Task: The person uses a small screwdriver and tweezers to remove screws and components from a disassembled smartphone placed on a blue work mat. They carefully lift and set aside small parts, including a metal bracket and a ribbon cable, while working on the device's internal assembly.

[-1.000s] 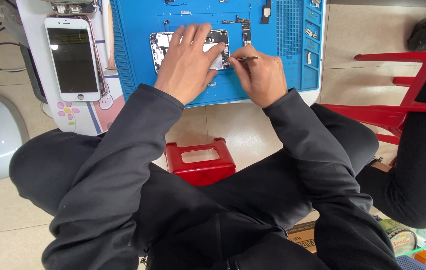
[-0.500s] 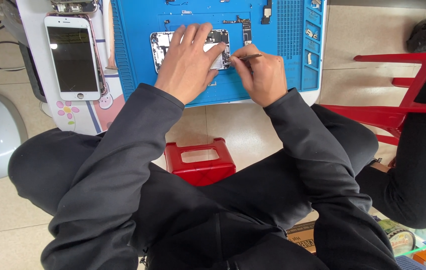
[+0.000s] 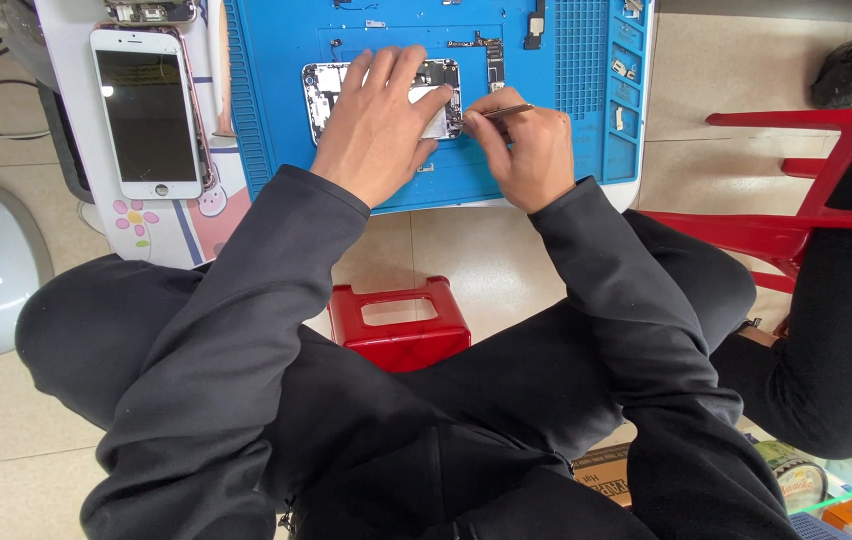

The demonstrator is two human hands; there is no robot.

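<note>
The left hand lies flat with spread fingers on an opened phone, pressing it onto the blue mat on the white tabletop. The right hand is closed around thin tweezers, whose tip meets the phone's right edge. A white phone screen lies well left of the mat, and a red stool stands on the floor below.

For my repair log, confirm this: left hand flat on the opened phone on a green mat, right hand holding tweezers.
One detail is wrong: the mat is blue, not green, as the head view shows. The left hand does rest on the opened phone, and the right hand holds tweezers.
</note>
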